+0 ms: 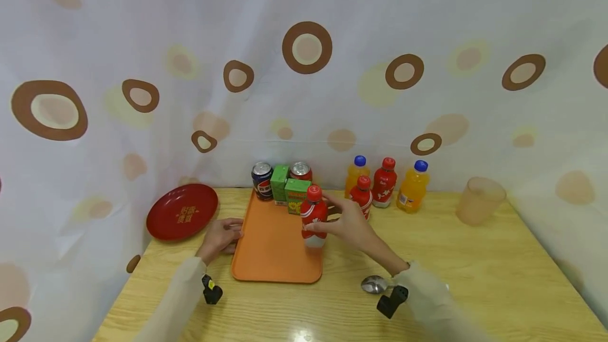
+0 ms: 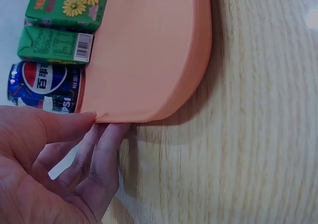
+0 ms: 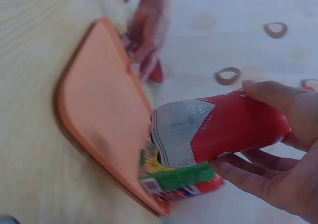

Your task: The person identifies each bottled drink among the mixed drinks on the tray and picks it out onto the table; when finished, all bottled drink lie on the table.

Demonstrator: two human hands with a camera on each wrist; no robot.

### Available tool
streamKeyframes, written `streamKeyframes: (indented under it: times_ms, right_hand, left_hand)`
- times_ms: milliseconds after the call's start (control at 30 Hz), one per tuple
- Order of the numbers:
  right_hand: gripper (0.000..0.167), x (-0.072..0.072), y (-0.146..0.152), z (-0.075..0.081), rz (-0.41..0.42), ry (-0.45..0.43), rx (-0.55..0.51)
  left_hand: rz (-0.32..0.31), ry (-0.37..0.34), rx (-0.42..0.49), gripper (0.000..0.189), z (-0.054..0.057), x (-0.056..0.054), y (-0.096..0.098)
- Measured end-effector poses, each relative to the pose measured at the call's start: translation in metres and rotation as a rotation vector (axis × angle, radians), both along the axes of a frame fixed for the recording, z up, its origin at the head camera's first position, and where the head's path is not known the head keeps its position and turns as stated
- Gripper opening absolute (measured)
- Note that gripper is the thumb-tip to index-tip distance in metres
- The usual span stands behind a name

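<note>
My right hand [image 1: 350, 226] grips a red bottle [image 1: 314, 214] with a white base, thumb on one side and fingers on the other. In the right wrist view the bottle's underside hangs above the orange tray [image 3: 99, 85]. My left hand [image 2: 64, 159] pinches the tray's left rim, thumb on top and fingers below the edge. At the tray's far end stand a blue Pepsi can [image 1: 263, 181], two green drink cartons [image 1: 297, 194] and a red can [image 1: 301, 171], partly hidden behind the front carton.
A red plate [image 1: 182, 212] lies left of the tray. To the right stand two orange juice bottles [image 1: 412, 187] and two more red bottles [image 1: 384, 182]. A translucent cup [image 1: 480, 201] is farther right. A spoon [image 1: 374, 284] lies by the right sleeve. A patterned curtain [image 1: 304, 94] hangs behind.
</note>
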State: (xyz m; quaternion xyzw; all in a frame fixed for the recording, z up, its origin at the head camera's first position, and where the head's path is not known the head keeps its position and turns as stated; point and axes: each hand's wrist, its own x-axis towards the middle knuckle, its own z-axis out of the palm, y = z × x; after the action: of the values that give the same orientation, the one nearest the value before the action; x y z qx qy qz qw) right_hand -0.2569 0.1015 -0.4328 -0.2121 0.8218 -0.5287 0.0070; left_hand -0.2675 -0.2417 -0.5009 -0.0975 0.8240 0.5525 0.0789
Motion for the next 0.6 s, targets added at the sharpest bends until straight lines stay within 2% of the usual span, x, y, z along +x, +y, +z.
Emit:
streamKeyframes:
  times_ms: [233,367,467,600]
  right_hand:
    - [0.08,0.007,0.038,0.04,-0.105,0.087,0.008]
    - [0.076,0.014,0.063,0.059,-0.152,0.134,0.001]
    - [0.071,0.014,0.084,0.065,-0.199,0.178,0.014]
    - [0.071,0.006,0.113,0.057,-0.282,0.228,0.052]
  left_hand:
    - [0.028,-0.001,-0.002,0.04,-0.004,0.007,-0.005]
    - [0.034,0.006,0.005,0.039,-0.003,0.006,-0.004]
    - [0.031,0.015,0.018,0.039,-0.003,0.003,-0.003]
    - [0.021,0.012,0.034,0.04,-0.004,0.0,-0.003]
